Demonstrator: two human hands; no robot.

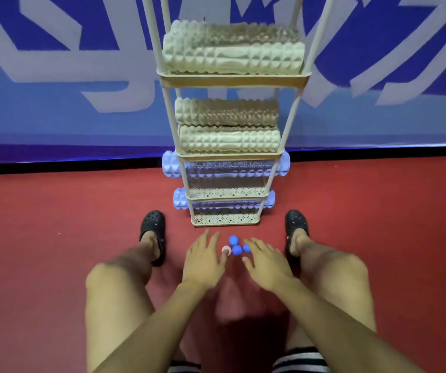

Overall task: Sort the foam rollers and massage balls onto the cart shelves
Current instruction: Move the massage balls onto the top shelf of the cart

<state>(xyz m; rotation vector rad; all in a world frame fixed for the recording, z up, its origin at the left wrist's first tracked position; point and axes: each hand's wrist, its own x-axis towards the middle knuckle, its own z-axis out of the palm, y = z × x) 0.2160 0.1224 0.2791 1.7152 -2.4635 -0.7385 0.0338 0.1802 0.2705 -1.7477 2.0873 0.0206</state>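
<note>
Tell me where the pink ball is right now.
The pink ball lies on the red floor in front of the cart, just left of three blue balls, beside the left hand.

Red floor point(55, 238) meets a blue wall banner point(55, 103) with pale lettering. Black clogs point(153, 227) on both feet. Striped shorts point(299, 363) at lower edge.
</note>
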